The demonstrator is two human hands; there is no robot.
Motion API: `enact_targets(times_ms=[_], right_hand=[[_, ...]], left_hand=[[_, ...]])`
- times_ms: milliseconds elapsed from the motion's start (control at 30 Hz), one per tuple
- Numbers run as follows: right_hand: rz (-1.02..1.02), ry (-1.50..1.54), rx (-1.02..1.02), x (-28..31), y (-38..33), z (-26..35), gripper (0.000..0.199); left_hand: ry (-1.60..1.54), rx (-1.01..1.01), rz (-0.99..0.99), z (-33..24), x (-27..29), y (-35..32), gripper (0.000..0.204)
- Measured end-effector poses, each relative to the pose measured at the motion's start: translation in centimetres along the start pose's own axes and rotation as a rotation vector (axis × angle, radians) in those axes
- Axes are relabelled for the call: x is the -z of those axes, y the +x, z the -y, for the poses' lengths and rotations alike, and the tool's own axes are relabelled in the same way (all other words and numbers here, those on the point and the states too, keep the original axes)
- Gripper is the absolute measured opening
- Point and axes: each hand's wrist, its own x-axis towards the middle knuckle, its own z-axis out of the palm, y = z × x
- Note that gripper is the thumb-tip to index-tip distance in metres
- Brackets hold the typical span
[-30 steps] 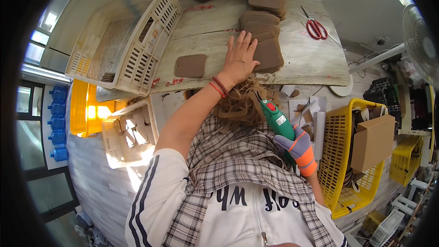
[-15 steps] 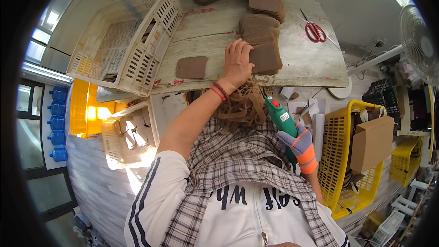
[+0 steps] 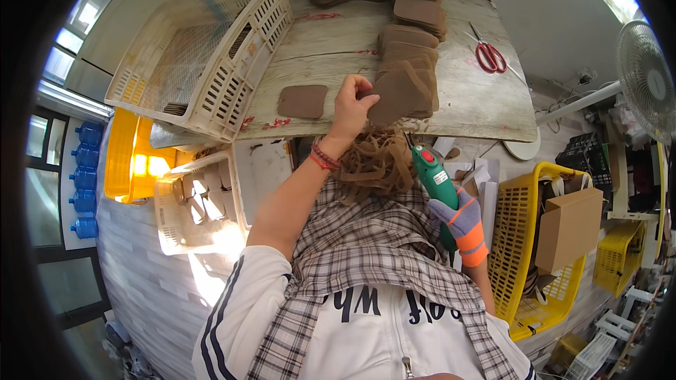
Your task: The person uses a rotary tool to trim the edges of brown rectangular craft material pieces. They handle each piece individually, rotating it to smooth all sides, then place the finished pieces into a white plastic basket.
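Left hand [image 3: 352, 108] pinches a pad [image 3: 396, 96] over the pile [image 3: 408, 37] to its right; right hand [image 3: 461, 219] clamped round tool [image 3: 434, 176]. Strips [image 3: 380, 163] heaped nearer suggest much cutting done; remainder undeterminable.

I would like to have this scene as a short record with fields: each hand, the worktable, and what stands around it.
Left hand: bare, pinches the edge of a brown piece
Right hand: gloved, grips a green handheld tool with a red button
Worktable: stacks of brown pieces, one separate flat piece, red-handled scissors right of the stacks
Table's near edge: tangled brown strips
Left side: white slotted crate
Right side: yellow basket
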Motion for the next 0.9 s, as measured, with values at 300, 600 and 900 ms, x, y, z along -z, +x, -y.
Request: enact_targets(times_ms=[300, 600, 900], right_hand=[[-0.020, 0.044, 0.058, -2.0, 1.9, 3.1, 0.037], [-0.019, 0.084, 0.053, -2.3, 1.2, 3.8, 0.036], [-0.001, 0.150, 0.031, -2.9, 1.1, 4.8, 0.037]], left_hand=[[-1.246, 0.500, -0.232, -2.3, 0.7, -4.9, 0.036], [-1.299, 0.392, -0.278, -2.7, -0.4, -5.6, 0.038], [-1.392, 0.320, -0.270, -2.3, -2.1, -5.1, 0.033]])
